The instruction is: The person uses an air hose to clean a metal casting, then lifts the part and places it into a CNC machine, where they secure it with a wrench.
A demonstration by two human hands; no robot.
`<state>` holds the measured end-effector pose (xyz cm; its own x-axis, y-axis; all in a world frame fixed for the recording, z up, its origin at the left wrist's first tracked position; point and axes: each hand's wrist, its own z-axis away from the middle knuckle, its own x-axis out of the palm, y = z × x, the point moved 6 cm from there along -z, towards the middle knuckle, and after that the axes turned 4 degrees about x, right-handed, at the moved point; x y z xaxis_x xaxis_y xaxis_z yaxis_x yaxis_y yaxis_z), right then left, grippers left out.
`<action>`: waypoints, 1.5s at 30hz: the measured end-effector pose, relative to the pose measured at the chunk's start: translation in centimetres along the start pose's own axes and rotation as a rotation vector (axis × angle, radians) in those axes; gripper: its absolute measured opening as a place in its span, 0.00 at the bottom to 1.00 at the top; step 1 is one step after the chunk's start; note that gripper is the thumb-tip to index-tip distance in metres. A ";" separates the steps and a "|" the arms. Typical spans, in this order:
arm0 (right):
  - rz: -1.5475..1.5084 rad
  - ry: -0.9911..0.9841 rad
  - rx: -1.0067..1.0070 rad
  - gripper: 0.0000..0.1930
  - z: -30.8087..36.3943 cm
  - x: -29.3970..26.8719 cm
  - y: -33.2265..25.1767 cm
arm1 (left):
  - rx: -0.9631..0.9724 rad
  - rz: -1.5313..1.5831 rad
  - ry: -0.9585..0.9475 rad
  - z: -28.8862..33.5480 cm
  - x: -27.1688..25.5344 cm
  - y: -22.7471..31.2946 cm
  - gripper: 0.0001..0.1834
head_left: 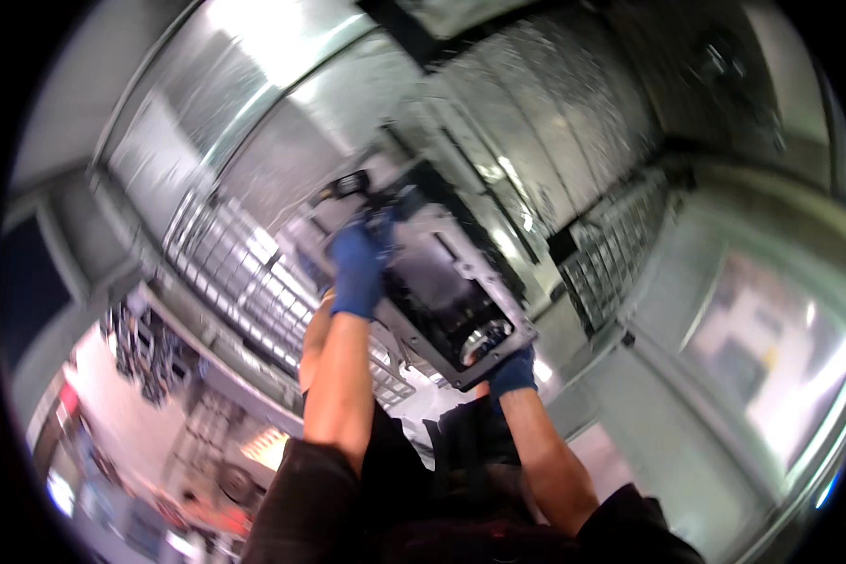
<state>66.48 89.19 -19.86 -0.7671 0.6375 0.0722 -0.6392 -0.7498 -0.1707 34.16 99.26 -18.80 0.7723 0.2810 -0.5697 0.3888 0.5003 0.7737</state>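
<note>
A grey metal housing [456,282] with a large rectangular opening is tilted in front of me. Through the opening show dark inner parts and a shiny round edge at its lower end. My right hand [514,369], in a blue glove, grips the housing's lower right corner, its fingers partly hidden beneath. At the upper left side my left hand [355,268], also blue-gloved, is closed and blurred by motion; what it holds is unclear. Just beyond it is a black tool-like piece [346,185] with a yellow spot. Behind my left forearm shows another strip of forearm, whose owner I cannot tell.
Shiny metal walls [555,103] surround the work space. A slatted metal grate [240,273] lies at left and a darker one [616,249] at right. A framed door with a window [761,348] stands at right. Dark parts [146,348] sit beyond the left edge.
</note>
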 end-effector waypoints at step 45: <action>-0.090 0.241 -0.333 0.35 -2.8 -3.2 3.9 | -0.393 0.556 -0.224 1.5 1.9 2.7 0.20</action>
<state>66.59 84.75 -23.48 -0.6490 0.7506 -0.1238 -0.6202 -0.6163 -0.4854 37.46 99.89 -17.40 0.9044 0.4264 -0.0173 -0.2693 0.6015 0.7521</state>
